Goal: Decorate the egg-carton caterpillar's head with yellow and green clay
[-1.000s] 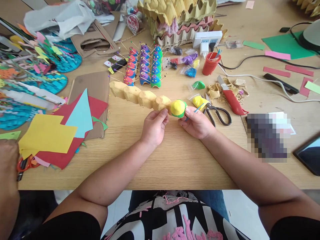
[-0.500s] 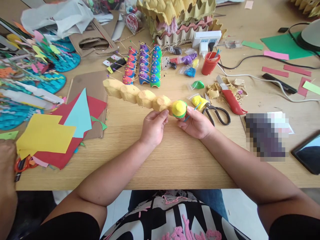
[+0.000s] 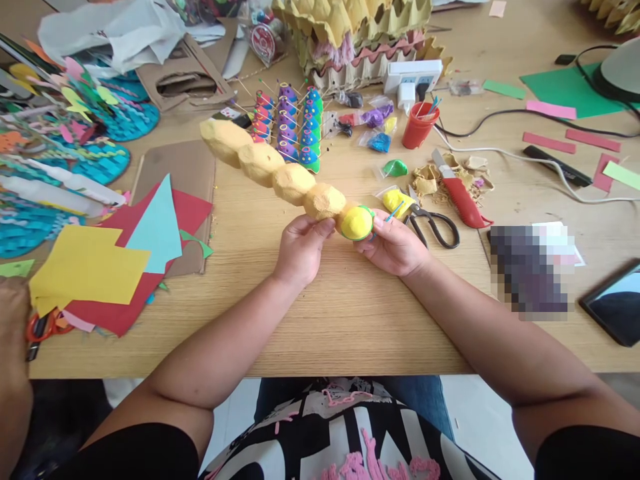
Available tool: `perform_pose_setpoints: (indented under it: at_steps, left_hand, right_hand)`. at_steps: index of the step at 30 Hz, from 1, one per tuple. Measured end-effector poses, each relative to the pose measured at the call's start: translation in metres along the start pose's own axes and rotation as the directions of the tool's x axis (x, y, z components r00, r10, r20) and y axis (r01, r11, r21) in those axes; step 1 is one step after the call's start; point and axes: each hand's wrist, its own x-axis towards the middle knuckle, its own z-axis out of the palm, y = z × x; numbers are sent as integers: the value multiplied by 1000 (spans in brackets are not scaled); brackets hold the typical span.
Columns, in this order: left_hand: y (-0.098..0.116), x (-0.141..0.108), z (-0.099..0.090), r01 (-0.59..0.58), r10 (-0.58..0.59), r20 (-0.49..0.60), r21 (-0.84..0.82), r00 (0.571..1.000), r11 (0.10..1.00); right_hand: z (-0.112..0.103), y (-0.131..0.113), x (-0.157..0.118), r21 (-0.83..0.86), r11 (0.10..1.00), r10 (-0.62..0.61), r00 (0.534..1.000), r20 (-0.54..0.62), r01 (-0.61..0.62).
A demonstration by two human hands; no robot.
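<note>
A strip of egg carton cups (image 3: 291,183) is held up over the table, slanting from upper left down to my hands. Its nearest cup is covered in yellow clay (image 3: 357,222) with a green edge; the other cups are bare pale yellow cardboard. My left hand (image 3: 303,250) pinches the strip's lower side beside the clay cup. At the clay cup's right edge, the fingers of my right hand (image 3: 395,247) grip the strip, with a thin blue stick (image 3: 395,211) also between them. Just beyond lie a bag of yellow clay (image 3: 397,200) and black-handled scissors (image 3: 437,227).
Painted carton caterpillars (image 3: 287,123) stand behind the strip. Further back are stacked egg trays (image 3: 350,40) and a power strip (image 3: 413,73). A red cup (image 3: 421,127) and red-handled knife (image 3: 463,197) lie rightward. Coloured paper (image 3: 90,267) and another person's arm (image 3: 15,347) are at left.
The strip's far left end has risen, so it slants more steeply and covers part of the painted caterpillars. The clay cup has tilted slightly. Both hands keep their hold.
</note>
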Motion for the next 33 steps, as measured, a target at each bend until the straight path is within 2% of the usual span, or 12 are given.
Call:
perform_pose_setpoints:
  at_steps: [4, 8, 10, 18, 24, 28, 33]
  left_hand:
    - [3, 1, -2, 27, -26, 80, -16, 996, 999]
    - [10, -1, -3, 116, -105, 215, -39, 971, 992]
    - [13, -2, -2, 164, -146, 239, -61, 960, 984]
    - [18, 2, 3, 252, -234, 118, -160, 965, 954]
    - [18, 4, 2, 290, -276, 93, -214, 957, 933]
    - [17, 5, 3, 295, -285, 77, -180, 955, 938]
    - [17, 7, 3, 265, -257, 84, -91, 963, 960]
  right_hand:
    - [-1, 1, 0, -10, 1000, -20, 1000, -24, 20]
    - [-2, 2, 0, -14, 999, -52, 997, -55, 52]
    - [-1, 3, -1, -35, 997, -72, 995, -68, 69]
    - [7, 7, -4, -177, 977, -126, 991, -37, 118]
    - [8, 6, -7, -177, 982, -71, 997, 1, 70]
    - [7, 5, -7, -223, 971, -87, 996, -4, 84]
    - [9, 5, -6, -302, 941, -165, 986, -21, 151]
